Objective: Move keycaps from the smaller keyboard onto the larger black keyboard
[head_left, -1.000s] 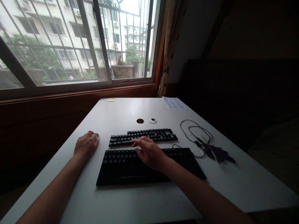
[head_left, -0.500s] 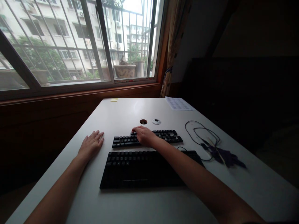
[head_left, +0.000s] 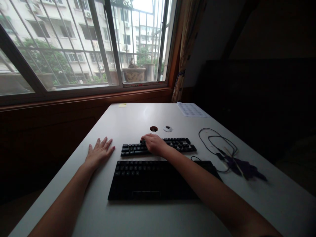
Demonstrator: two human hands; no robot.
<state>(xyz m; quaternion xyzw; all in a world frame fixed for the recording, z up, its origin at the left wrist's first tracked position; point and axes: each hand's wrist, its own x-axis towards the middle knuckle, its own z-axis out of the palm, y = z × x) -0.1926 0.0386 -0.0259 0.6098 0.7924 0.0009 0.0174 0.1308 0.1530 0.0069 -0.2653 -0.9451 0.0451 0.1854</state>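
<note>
A black keyboard base (head_left: 153, 192) lies flat before me, with keycaps in its upper rows and a bare dark area below them. Behind it, loose black keycaps (head_left: 133, 152) are laid out in rows on the white table. Over these rows is my right hand (head_left: 154, 144), its thumb and fingers pinched on a small black keycap at the upper left of the layout. The hand and forearm hide the middle keycaps and part of the keyboard base. My left hand (head_left: 100, 153) rests palm down on the table to the left, fingers spread, holding nothing.
At the right lie a looped black cable (head_left: 209, 129) and a dark purple cloth-like item (head_left: 243, 167) with a thin stick. Farther back are a cable hole (head_left: 153, 129), its round cover (head_left: 168, 128), a printed sheet (head_left: 192, 109) and a yellow note (head_left: 122, 105).
My left hand's fingers have spread wider apart. My right hand stays over the keycap rows, still pinching. The whole view has shifted slightly.
</note>
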